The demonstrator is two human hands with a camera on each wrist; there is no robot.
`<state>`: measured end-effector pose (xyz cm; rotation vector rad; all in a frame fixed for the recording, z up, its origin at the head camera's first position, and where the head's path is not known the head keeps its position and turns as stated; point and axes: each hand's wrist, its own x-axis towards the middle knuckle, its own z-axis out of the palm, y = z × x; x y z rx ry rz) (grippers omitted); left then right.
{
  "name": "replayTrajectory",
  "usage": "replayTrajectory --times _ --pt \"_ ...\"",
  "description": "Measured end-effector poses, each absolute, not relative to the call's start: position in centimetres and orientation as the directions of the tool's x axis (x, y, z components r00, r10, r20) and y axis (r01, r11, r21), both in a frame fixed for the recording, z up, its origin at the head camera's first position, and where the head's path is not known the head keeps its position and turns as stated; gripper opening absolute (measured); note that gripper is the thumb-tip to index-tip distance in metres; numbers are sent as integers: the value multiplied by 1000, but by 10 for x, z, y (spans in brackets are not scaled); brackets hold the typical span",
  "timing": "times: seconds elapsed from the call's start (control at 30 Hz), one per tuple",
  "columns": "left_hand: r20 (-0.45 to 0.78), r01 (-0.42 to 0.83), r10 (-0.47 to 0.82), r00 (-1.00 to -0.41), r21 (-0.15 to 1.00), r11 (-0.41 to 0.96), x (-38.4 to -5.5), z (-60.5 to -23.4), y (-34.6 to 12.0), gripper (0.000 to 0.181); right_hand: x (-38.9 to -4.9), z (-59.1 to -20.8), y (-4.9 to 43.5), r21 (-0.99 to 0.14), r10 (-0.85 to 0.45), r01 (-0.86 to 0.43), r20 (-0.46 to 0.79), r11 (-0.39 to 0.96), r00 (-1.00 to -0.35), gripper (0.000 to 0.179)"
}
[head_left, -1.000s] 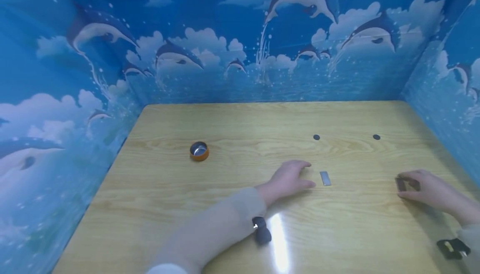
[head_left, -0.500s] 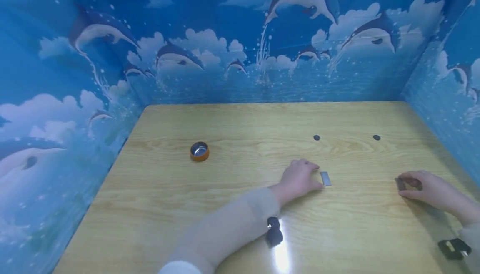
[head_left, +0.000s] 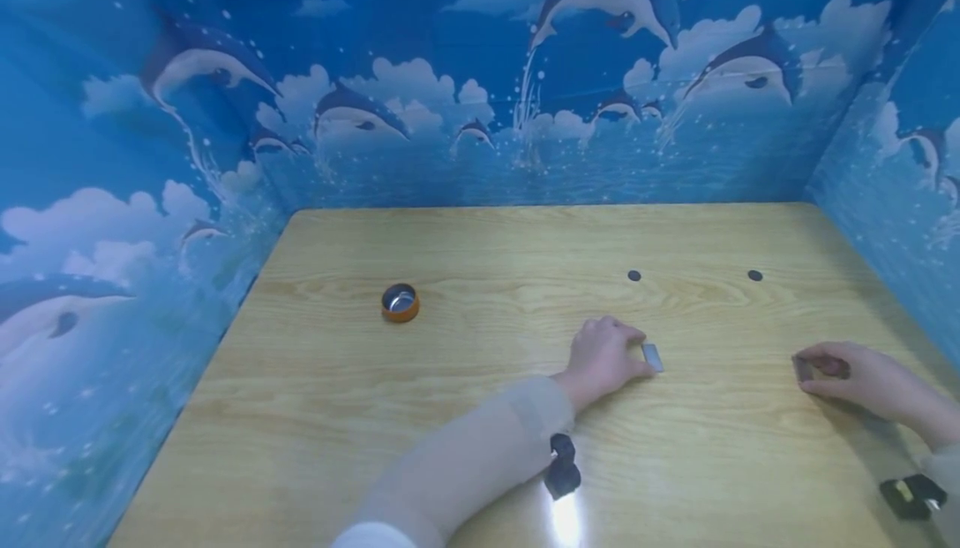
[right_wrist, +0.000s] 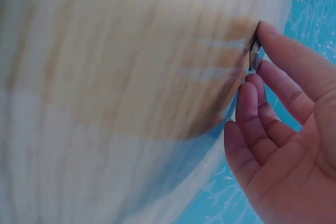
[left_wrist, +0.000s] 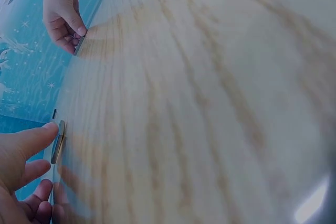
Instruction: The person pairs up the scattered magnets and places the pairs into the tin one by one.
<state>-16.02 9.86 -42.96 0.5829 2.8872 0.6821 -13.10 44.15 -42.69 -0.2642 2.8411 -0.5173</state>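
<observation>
While we pinch dark block (head_left: 802,369) in right hand (head_left: 866,374), grey block (head_left: 652,357) lies on table (head_left: 480,256) just right of our nearer left hand (head_left: 606,358); long axis runs fingertip to thumb, both parted (contact unclear).

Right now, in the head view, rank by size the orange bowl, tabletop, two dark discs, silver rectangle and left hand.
Tabletop
Left hand
Orange bowl
Silver rectangle
Left dark disc and right dark disc: look alike, unranked

Booth-like workspace: wood-grain table (head_left: 480,252), dolphin-print backdrops (head_left: 427,168).
</observation>
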Motion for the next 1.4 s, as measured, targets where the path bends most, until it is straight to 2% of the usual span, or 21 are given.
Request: replayTrajectory --times 0.43,0.7,1.4 --pt "7 380 423 -906 454 806 -161 -431 100 39 -134 -422 442 -374 -231 -145 -196 916 -953 49" --pt "18 407 443 -896 434 804 -166 -433 104 34 -136 -421 438 -371 -225 -128 -229 920 -947 51" --pt "-24 351 405 -914 452 820 -168 -429 111 30 -136 -418 429 -390 -248 -145 -229 909 -941 49"
